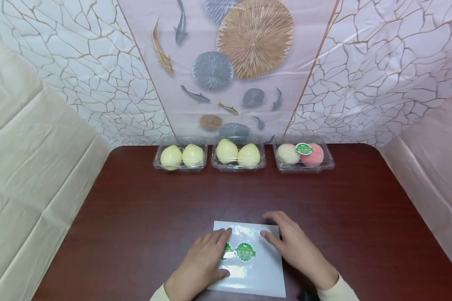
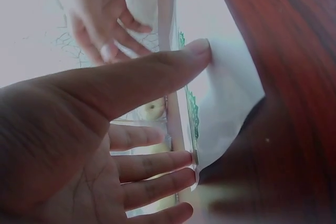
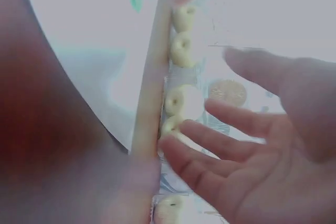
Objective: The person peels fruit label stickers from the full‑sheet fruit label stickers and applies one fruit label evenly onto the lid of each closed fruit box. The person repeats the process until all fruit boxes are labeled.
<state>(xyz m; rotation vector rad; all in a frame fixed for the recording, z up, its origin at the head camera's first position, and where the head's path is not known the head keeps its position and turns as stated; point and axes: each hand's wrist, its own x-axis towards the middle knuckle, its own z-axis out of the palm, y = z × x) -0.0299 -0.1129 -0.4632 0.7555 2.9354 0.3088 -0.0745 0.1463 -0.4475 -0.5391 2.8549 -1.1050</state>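
Observation:
A glossy white sheet (image 1: 254, 271) with green round stickers (image 1: 245, 251) lies flat on the table near its front edge. My left hand (image 1: 201, 261) rests over its left side, fingers extended and partly covering one sticker. In the left wrist view, the thumb (image 2: 173, 61) lies across the sheet and the fingertips meet its edge. My right hand (image 1: 299, 246) hovers at the sheet's upper right corner, its fingers loosely spread and holding nothing. Its palm (image 3: 262, 182) faces the sheet in the right wrist view.
Along the table's back edge stand clear plastic boxes: a left one (image 1: 181, 165) and a middle one (image 1: 239, 166), each with two pale yellow fruits, and a right one (image 1: 325, 161) with one pale and one pink fruit. A green sticker (image 1: 304, 149) is on the right box.

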